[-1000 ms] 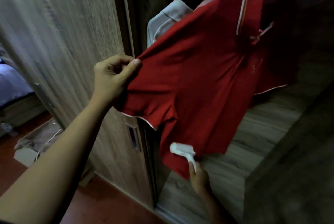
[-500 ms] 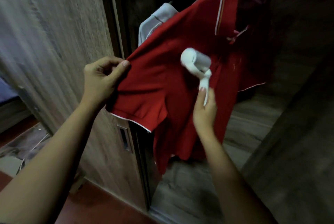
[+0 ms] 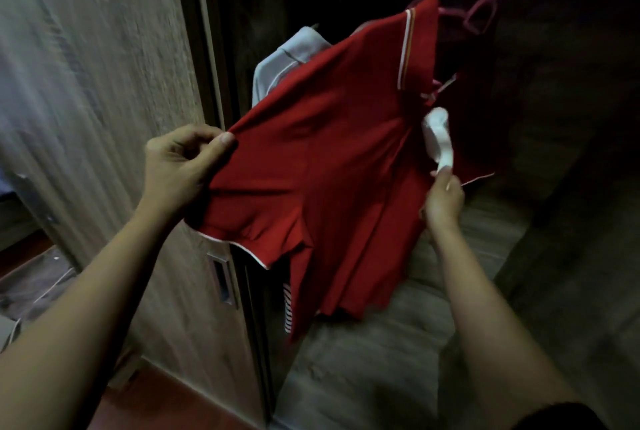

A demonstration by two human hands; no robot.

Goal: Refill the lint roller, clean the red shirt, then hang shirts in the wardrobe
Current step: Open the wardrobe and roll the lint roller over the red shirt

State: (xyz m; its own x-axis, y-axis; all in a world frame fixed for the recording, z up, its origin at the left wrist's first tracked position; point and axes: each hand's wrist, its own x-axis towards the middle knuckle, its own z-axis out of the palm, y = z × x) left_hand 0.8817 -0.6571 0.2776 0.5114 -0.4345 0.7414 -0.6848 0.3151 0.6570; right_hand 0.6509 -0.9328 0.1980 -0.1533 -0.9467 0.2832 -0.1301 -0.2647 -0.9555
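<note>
The red shirt (image 3: 332, 166) with white trim hangs on a pink hanger (image 3: 481, 10) inside the open wardrobe. My left hand (image 3: 180, 166) pinches its left sleeve at the shoulder and pulls the cloth out taut to the left. My right hand (image 3: 445, 201) grips the handle of the white lint roller (image 3: 437, 136), whose roll rests against the shirt's front just below the collar placket. A light grey shirt (image 3: 291, 60) hangs behind the red one, mostly hidden.
The wardrobe's wooden sliding door (image 3: 104, 117) with a recessed handle (image 3: 221, 279) stands to the left. The wardrobe's wooden floor (image 3: 398, 343) lies below the shirts, a dark side wall (image 3: 571, 256) on the right. A striped cloth edge (image 3: 287, 311) shows beneath the red shirt.
My right hand brought the lint roller up from the shirt's bottom hem to the chest, then rightward to below the collar. My left hand kept hold of the sleeve.
</note>
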